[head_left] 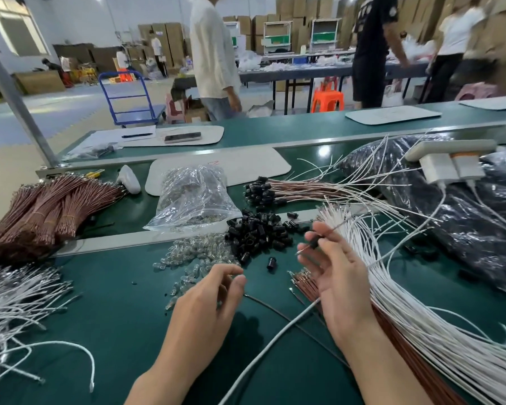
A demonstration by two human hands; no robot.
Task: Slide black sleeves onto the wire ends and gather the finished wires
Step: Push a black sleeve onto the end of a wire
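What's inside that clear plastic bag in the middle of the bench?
The clear bag holds small clear bulbs, like the loose bulbs in front. Glare and crinkles hide its deeper contents.

Green workbench [114, 317] holding a heap of black sleeves [257, 232], scattered clear bulbs [199, 252], a plastic bag [193, 197], bundled brown wires [41, 211] at left, white wires [421, 302] at right.

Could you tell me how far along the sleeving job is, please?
Done: a bundle of sleeved wires lies behind the loose sleeves. In hand: the right hand pinches a wire carrying a black sleeve. To do: many bare white wires.
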